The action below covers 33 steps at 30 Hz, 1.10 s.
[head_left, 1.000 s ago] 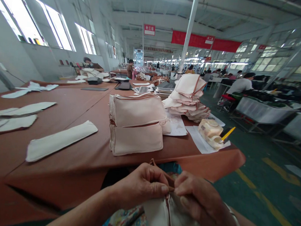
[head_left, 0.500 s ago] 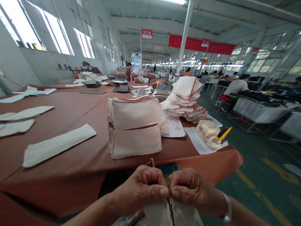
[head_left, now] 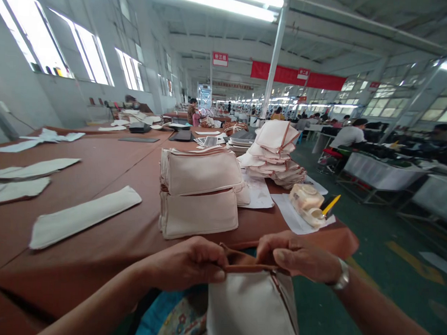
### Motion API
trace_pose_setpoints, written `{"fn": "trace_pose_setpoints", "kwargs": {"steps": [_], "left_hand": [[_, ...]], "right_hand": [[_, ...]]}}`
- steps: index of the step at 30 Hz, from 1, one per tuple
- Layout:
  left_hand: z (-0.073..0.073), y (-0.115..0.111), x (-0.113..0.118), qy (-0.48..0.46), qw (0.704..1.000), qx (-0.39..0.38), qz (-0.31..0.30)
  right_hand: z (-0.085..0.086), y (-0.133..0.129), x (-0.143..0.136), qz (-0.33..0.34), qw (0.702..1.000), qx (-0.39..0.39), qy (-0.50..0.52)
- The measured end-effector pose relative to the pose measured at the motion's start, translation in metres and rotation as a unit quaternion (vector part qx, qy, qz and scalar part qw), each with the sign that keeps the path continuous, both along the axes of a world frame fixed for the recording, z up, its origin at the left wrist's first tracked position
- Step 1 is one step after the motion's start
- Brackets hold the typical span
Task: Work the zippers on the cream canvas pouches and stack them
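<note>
A cream fabric pouch (head_left: 248, 305) with a brown-edged opening hangs between my hands at the table's front edge. My left hand (head_left: 196, 264) is closed on the left corner of its rim, thumb in front. On the right, my right hand (head_left: 293, 255) grips the other end of the rim, its fingers curled at the opening. A brown zipper or trim line (head_left: 281, 291) runs down the pouch's right side. Behind my hands stand two stacked piles of similar cream pieces (head_left: 202, 213) on the brown-covered table (head_left: 133, 228).
Further right rises a taller heap of cream pieces with brown edges (head_left: 274, 140). Near the right corner, a glue-stained container (head_left: 306, 199) and a yellow-handled tool (head_left: 331, 204) sit on white paper. A long cream piece (head_left: 86, 216) lies on the left. Several people sit further off.
My hands have moved apart from their pinch together at the brown zipper or trim. The pouch has turned, so its brown-edged opening and broad cream side now face up toward me.
</note>
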<state>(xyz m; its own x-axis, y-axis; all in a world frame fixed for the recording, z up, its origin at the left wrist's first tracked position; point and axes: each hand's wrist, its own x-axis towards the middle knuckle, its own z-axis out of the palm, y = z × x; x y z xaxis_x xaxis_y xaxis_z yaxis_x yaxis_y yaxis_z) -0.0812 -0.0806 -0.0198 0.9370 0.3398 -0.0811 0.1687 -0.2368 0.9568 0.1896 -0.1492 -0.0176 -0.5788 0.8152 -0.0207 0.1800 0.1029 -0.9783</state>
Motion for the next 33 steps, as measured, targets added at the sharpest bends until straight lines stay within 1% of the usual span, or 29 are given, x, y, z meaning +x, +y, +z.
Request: {"fn": "trace_pose_setpoints", "kwargs": {"steps": [2,3,4,5,7,9,11,12,13,15,17,18,19,21,22,24,26,29,31,33], "left_hand": [[0.016,-0.009,0.012,0.001,0.995,0.1,0.016],[0.023,-0.011,0.015,0.011,0.991,0.131,0.021],[0.028,-0.01,0.015,0.028,0.989,0.144,0.023],[0.032,-0.006,0.011,0.053,0.988,0.142,0.019],[0.033,0.009,-0.008,0.12,0.987,0.111,0.008],[0.027,0.027,-0.036,0.182,0.979,0.09,0.014],[0.02,0.036,-0.058,0.189,0.98,0.065,0.028],[0.017,0.036,-0.063,0.173,0.983,0.048,0.034],[0.015,0.032,-0.062,0.153,0.987,0.034,0.038],[0.016,0.016,-0.048,0.109,0.992,0.038,0.048],[0.021,-0.001,-0.025,0.082,0.99,0.093,0.064],[0.024,-0.007,-0.015,0.079,0.989,0.103,0.069],[0.027,-0.011,-0.009,0.082,0.989,0.1,0.071],[0.028,-0.011,-0.006,0.095,0.992,0.049,0.065],[0.025,-0.008,-0.01,0.098,0.993,0.01,0.058],[0.016,-0.001,-0.021,0.087,0.993,-0.063,0.053],[0.004,0.004,-0.031,0.063,0.99,-0.105,0.071],[-0.006,0.001,-0.03,0.018,0.988,-0.124,0.094],[-0.007,-0.002,-0.022,-0.004,0.988,-0.128,0.083],[-0.005,-0.005,-0.015,-0.013,0.989,-0.128,0.07]], "right_hand": [[0.008,0.008,-0.012,0.046,0.998,0.014,-0.039],[0.012,0.011,-0.019,0.068,0.995,0.035,-0.061],[0.014,0.013,-0.025,0.089,0.991,0.06,-0.078],[0.015,0.014,-0.028,0.104,0.987,0.085,-0.092],[0.016,0.015,-0.026,0.1,0.981,0.133,-0.097],[0.011,0.015,-0.013,0.069,0.978,0.163,-0.107],[0.003,0.016,0.003,0.026,0.974,0.17,-0.15],[-0.001,0.017,0.007,0.01,0.97,0.165,-0.177],[-0.005,0.018,0.007,-0.002,0.966,0.159,-0.203],[-0.01,0.018,-0.005,-0.014,0.963,0.154,-0.221],[-0.01,0.015,-0.03,0.011,0.975,0.146,-0.167],[-0.009,0.013,-0.044,0.028,0.982,0.137,-0.124],[-0.008,0.01,-0.057,0.045,0.988,0.124,-0.08],[-0.009,0.004,-0.073,0.043,0.992,0.113,-0.023],[-0.011,0.002,-0.075,0.022,0.992,0.122,-0.014],[-0.017,-0.001,-0.071,-0.032,0.988,0.149,-0.027],[-0.024,-0.003,-0.061,-0.06,0.984,0.158,-0.053],[-0.028,-0.002,-0.051,-0.051,0.988,0.135,-0.06],[-0.025,-0.001,-0.051,-0.052,0.99,0.121,-0.047],[-0.019,-0.001,-0.053,-0.07,0.988,0.13,-0.053]]}}
